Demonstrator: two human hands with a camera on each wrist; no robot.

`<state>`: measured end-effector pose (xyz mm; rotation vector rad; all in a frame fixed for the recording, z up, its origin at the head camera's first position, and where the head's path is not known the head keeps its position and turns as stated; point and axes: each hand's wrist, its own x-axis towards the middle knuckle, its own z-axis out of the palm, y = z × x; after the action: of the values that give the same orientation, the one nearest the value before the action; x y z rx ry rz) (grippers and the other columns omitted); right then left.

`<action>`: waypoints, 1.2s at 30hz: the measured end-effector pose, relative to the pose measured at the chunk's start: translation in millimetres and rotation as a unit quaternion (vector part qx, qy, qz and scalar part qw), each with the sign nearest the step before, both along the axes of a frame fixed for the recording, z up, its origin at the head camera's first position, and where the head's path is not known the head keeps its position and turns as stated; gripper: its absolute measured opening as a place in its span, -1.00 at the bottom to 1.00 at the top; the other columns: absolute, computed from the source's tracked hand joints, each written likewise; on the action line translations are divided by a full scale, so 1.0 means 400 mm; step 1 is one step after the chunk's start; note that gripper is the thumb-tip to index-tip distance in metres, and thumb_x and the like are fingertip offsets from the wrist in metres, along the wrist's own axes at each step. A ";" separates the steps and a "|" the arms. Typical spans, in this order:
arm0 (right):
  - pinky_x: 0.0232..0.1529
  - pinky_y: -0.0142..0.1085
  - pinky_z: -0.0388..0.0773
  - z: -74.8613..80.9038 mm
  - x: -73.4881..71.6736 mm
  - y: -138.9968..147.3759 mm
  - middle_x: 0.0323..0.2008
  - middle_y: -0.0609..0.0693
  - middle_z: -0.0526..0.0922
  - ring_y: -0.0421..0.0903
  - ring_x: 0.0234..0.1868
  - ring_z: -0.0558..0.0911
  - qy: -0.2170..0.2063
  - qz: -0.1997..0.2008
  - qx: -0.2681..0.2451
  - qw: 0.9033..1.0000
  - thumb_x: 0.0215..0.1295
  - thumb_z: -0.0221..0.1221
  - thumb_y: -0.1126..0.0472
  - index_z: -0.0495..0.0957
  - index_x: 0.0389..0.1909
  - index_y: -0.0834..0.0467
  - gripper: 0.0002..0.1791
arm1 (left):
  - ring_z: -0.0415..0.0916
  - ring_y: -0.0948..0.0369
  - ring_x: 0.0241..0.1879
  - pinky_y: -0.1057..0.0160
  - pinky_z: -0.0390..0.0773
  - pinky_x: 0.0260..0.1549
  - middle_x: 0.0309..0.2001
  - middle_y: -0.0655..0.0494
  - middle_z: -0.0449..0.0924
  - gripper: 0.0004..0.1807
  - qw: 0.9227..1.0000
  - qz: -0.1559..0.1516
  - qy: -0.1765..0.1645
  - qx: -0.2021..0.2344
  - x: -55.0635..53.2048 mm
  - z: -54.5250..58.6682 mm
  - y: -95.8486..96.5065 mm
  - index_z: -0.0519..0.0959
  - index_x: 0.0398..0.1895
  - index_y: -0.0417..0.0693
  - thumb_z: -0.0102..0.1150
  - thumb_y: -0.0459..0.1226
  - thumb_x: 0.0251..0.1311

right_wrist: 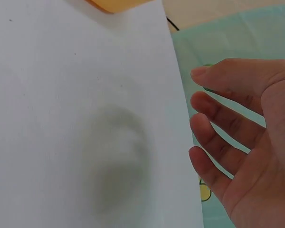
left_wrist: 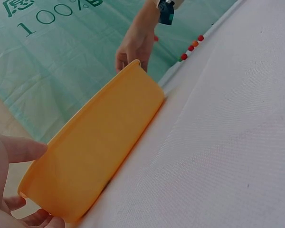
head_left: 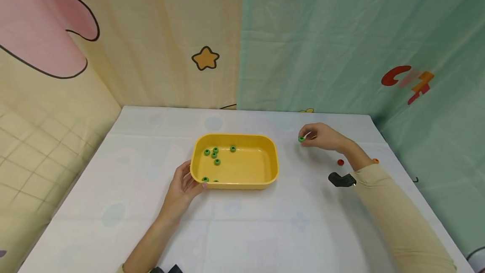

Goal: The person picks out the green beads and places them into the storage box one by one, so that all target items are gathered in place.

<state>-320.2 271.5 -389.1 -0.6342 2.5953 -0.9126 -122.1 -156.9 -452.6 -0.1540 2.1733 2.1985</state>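
A shallow yellow plastic tray (head_left: 242,186) stands on the table, with several green beads (head_left: 217,161) lying mostly in its left half. My left hand (head_left: 181,191) grips the tray's near left corner; in the left wrist view its thumb (left_wrist: 26,149) lies at the rim and the fingertips (left_wrist: 38,217) touch the wall lower down. Right of the tray, above the table, my right hand (head_left: 322,136) pinches a green bead (head_left: 301,139) between thumb and finger. In the right wrist view that bead (right_wrist: 208,89) is mostly hidden behind the thumb, and the other fingers are loosely bent.
A red bead (head_left: 340,162) and an orange bead (head_left: 375,161) lie near my right forearm. More red and orange beads (left_wrist: 195,43) show in a row in the left wrist view. A white cloth covers the table (head_left: 242,231); printed curtains (head_left: 303,45) hang behind it.
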 end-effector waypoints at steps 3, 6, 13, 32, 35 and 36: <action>0.04 -0.10 0.65 0.004 -0.002 -0.027 -0.07 0.04 0.65 0.05 -0.07 0.60 0.006 0.012 0.003 1.000 0.34 0.34 0.29 0.62 -0.08 0.18 -0.82 | 0.08 0.03 0.54 0.30 0.27 0.37 0.55 -0.05 0.06 -0.10 1.000 0.001 -0.001 -0.001 -0.001 0.001 0.002 0.05 0.59 -0.09 0.34 -0.43 0.29; 0.06 -0.09 0.65 0.009 -0.004 -0.058 -0.08 0.03 0.65 0.05 -0.07 0.60 0.007 0.022 0.001 1.000 0.33 0.35 0.30 0.63 -0.10 0.16 -0.83 | 0.09 0.03 0.54 0.31 0.28 0.36 0.55 -0.04 0.07 -0.10 1.000 0.002 -0.003 -0.002 -0.001 0.003 0.002 0.05 0.59 -0.08 0.34 -0.43 0.28; 0.05 -0.12 0.64 0.025 -0.014 -0.137 -0.12 0.01 0.65 0.02 -0.09 0.59 0.005 0.056 -0.008 0.998 0.33 0.36 0.31 0.64 -0.10 0.16 -0.83 | 0.07 0.03 0.54 0.30 0.28 0.36 0.56 -0.05 0.05 -0.10 1.000 0.003 -0.004 -0.004 0.000 0.007 0.000 0.04 0.59 -0.09 0.34 -0.43 0.29; -0.02 -0.22 0.66 0.052 -0.022 -0.316 -0.19 0.01 0.66 0.01 -0.18 0.59 0.008 0.121 -0.051 0.991 0.32 0.35 0.34 0.64 -0.11 0.17 -0.83 | 0.07 0.02 0.54 0.31 0.28 0.36 0.56 -0.06 0.05 -0.09 1.000 -0.002 -0.002 -0.001 0.001 0.005 0.005 0.03 0.59 -0.10 0.34 -0.44 0.28; -0.02 -0.23 0.65 0.051 -0.021 -0.338 -0.20 0.01 0.66 0.00 -0.20 0.59 0.013 0.133 -0.057 0.989 0.31 0.36 0.34 0.65 -0.12 0.18 -0.84 | 0.08 0.02 0.54 0.31 0.28 0.35 0.55 -0.05 0.06 -0.09 1.000 -0.003 -0.001 -0.001 0.001 0.006 0.005 0.03 0.59 -0.10 0.34 -0.43 0.28; -0.03 -0.24 0.65 0.050 -0.020 -0.344 -0.21 0.00 0.66 0.00 -0.21 0.58 0.015 0.136 -0.059 0.989 0.31 0.36 0.34 0.65 -0.13 0.19 -0.84 | 0.08 0.01 0.54 0.32 0.29 0.35 0.55 -0.05 0.06 -0.09 1.000 -0.004 0.000 -0.001 0.001 0.007 0.005 0.04 0.59 -0.10 0.34 -0.43 0.29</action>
<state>-328.4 133.8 -369.1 -1.0108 2.4133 -0.9768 -121.5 -154.7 -449.8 -0.1447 2.1715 2.1920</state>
